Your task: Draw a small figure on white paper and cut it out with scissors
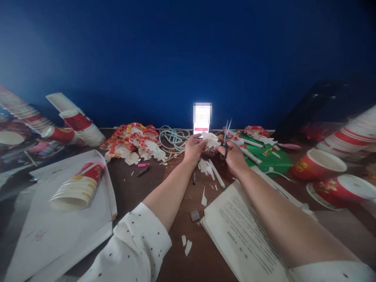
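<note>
My left hand [195, 148] pinches a white paper cutout [210, 139] with a jagged edge, held up over the middle of the table. Beside it, my right hand [234, 156] grips a pair of scissors [225, 141] by the dark handles; the blades point upward and stand apart, to the right of the paper. Just behind the hands a lit phone [202, 117] stands against the blue wall. Below them lie white paper scraps [205, 167] and a white marker [216, 174] with a green end.
Red-and-white cut paper pieces [132, 143] are heaped at the back left, near a coiled pale cord [174, 135]. A printed booklet [241, 231] lies under my right forearm. Paper cups [78, 186] lie on the left; a red cup [319, 166] is at right, near a green sheet [277, 158].
</note>
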Motion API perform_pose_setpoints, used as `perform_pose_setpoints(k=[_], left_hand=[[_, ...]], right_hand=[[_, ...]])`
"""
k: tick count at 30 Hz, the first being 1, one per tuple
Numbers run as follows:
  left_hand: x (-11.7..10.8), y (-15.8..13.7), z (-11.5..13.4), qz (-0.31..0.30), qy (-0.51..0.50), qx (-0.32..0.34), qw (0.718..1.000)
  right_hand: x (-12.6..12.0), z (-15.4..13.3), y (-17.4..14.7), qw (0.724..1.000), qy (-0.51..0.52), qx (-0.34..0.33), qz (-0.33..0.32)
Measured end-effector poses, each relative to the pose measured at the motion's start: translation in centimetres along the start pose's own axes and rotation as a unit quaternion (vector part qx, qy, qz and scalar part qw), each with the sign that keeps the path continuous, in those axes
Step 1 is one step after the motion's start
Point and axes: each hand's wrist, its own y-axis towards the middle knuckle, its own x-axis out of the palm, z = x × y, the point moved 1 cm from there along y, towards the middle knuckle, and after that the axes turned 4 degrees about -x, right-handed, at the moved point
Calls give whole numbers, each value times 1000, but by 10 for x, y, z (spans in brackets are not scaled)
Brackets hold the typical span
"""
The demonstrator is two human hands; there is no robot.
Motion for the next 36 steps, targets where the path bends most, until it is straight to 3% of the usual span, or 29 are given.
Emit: perform_pose_setpoints(k=[3, 7, 10, 18, 27, 36], left_hand=[[3, -4, 2, 2, -11, 2, 1000], [10, -10, -2, -77, -3, -39, 996], [13, -13, -5, -102, 1, -48, 994], [8, -10, -5, -85, -60, -67, 992], [0, -3, 9, -10, -56, -40, 998], [0, -3, 9, -25, -42, -33, 998]], right_hand=[[2, 4, 1, 999, 29, 21, -7], [1, 8, 3, 998, 57, 11, 14], [0, 9, 2, 997, 72, 0, 10], [2, 6, -1, 999, 47, -4, -12], [-2, -2, -7, 980, -92, 62, -165], [-4, -12, -10, 967, -135, 21, -214]])
